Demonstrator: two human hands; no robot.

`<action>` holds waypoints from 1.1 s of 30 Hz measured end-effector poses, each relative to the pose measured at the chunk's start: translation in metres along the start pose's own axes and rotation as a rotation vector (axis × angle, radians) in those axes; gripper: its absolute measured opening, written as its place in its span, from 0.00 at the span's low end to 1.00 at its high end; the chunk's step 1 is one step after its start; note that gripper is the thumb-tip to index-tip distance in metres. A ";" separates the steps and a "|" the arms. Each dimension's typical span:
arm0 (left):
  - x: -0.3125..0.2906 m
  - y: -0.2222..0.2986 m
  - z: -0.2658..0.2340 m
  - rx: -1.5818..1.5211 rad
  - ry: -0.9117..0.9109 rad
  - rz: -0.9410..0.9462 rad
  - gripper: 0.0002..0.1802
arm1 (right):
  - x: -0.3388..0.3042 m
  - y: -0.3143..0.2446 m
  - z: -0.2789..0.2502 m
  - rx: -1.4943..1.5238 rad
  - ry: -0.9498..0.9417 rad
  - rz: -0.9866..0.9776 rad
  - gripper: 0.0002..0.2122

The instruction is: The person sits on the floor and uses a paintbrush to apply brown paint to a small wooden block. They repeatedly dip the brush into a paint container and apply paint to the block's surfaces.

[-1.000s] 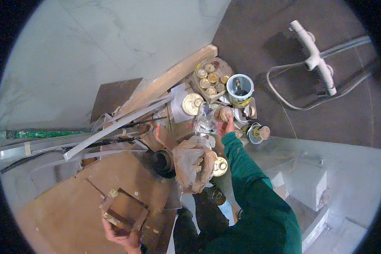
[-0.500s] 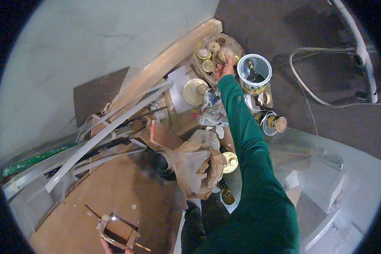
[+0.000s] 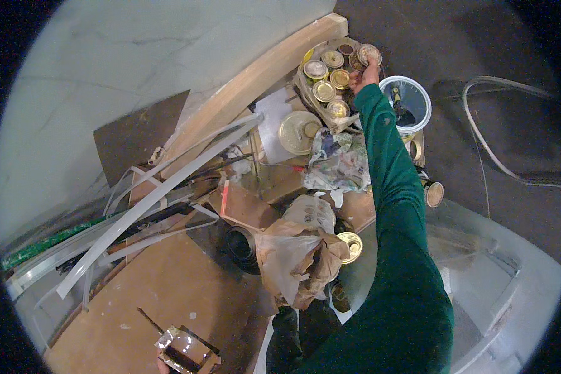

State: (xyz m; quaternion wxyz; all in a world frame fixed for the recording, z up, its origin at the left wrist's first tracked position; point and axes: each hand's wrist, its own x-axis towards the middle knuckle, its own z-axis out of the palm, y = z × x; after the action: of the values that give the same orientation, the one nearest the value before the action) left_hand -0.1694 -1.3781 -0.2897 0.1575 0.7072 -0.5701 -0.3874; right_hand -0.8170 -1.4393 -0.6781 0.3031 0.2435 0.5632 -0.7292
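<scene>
At the far end of my outstretched right arm, my right hand [image 3: 366,75] grips a small round can [image 3: 369,54] with a smeared lid. It is over the right edge of a crumpled bag [image 3: 310,93] holding several small cans, among them a gold-lidded can [image 3: 324,91]. At the lower left, my left hand [image 3: 163,366] is mostly cut off by the frame. Its visible fingers are closed on the side of a small open rectangular tray [image 3: 172,337] with a shiny, film-like rim. A thin dark stick [image 3: 149,320] juts out from the tray.
A white bucket [image 3: 425,100] with a brush inside stands beside my right forearm. A wooden beam [image 3: 249,78] runs along the wall. A brown paper bag [image 3: 277,262], a gold-lidded tin [image 3: 350,247] and white plastic strips [image 3: 162,193] lie nearer. A hose [image 3: 474,124] curves at right.
My right hand has moved right with the can, and more cans in the bag now show. The view has shifted. My left hand still holds the tray, now lower in view.
</scene>
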 end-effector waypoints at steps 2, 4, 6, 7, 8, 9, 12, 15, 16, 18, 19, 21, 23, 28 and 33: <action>0.000 0.002 0.005 0.002 0.002 -0.006 0.45 | 0.005 0.003 0.000 0.002 0.051 -0.013 0.22; 0.000 0.004 0.010 0.003 0.002 -0.012 0.45 | 0.010 0.005 0.003 0.012 0.126 -0.042 0.22; -0.002 0.007 0.013 0.008 0.003 -0.018 0.44 | 0.015 0.003 0.006 0.005 0.116 -0.040 0.22; -0.003 0.008 0.014 0.005 0.004 -0.018 0.44 | 0.018 0.002 0.007 0.009 0.110 -0.035 0.21; -0.004 0.010 0.015 0.006 0.001 -0.021 0.44 | 0.020 0.001 0.009 0.017 0.108 -0.037 0.21; -0.004 0.011 0.016 0.007 0.002 -0.022 0.44 | 0.022 0.000 0.011 0.031 0.104 -0.043 0.20; -0.005 0.013 0.017 0.007 0.001 -0.027 0.44 | 0.031 -0.003 0.014 0.048 0.099 -0.046 0.19; -0.005 0.015 0.019 0.012 0.000 -0.032 0.44 | 0.047 -0.005 0.011 -0.014 0.107 -0.057 0.19; -0.005 0.016 0.020 0.012 -0.003 -0.034 0.44 | 0.055 -0.005 0.009 0.021 0.113 -0.117 0.19; -0.005 0.018 0.021 0.007 -0.005 -0.038 0.43 | 0.073 -0.003 0.002 -0.137 0.138 -0.089 0.19; -0.005 0.018 0.021 0.004 -0.007 -0.039 0.43 | 0.082 0.001 -0.002 -0.372 0.152 -0.192 0.19; -0.005 0.020 0.021 -0.005 -0.003 -0.036 0.43 | 0.094 0.009 -0.009 -0.941 0.034 -0.476 0.20; -0.006 0.022 0.020 -0.002 -0.003 -0.034 0.43 | 0.092 0.015 -0.011 -1.211 0.073 -0.674 0.20; -0.014 0.029 0.013 -0.019 -0.004 -0.002 0.43 | 0.007 0.043 0.015 -1.037 0.625 -0.852 0.21; -0.048 0.039 -0.023 -0.074 0.004 0.039 0.42 | -0.111 0.029 0.018 -0.371 0.021 -0.470 0.29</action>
State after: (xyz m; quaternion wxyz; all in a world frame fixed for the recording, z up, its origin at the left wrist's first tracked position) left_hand -0.1816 -1.3504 -0.2315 0.1924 0.6903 -0.5688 -0.4036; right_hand -0.7191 -1.4431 -0.6159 0.1594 0.0546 0.7309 -0.6614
